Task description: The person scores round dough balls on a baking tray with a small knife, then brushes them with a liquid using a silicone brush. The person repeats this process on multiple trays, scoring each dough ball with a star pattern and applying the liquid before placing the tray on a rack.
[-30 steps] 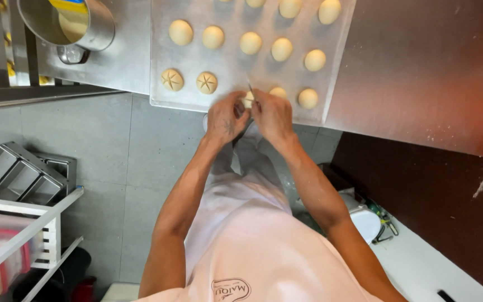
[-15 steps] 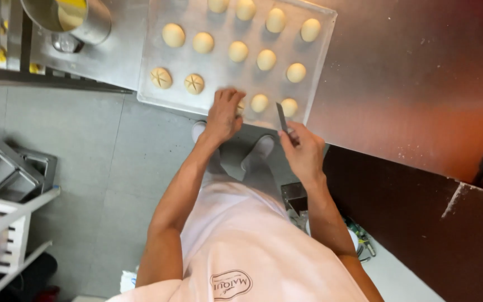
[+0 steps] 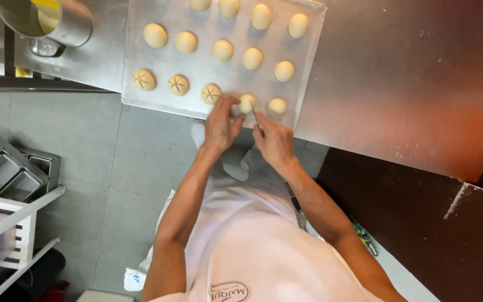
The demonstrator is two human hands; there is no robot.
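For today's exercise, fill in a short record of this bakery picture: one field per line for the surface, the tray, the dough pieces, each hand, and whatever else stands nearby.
Surface: steel worktable
Tray: flat metal baking tray at the table's near edge
Dough pieces: round balls in rows; three in the near row, such as the scored ball, carry star cuts, the rest are smooth
Left hand: fingers steady the dough ball in the near row
Right hand: holds a small blade against that ball
Nearby: steel pot left of the tray; empty loaf tins on the floor side

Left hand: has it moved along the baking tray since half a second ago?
Yes. The left hand has shifted along the baking tray's near edge, away from the scored buns, onto the next plain dough ball.
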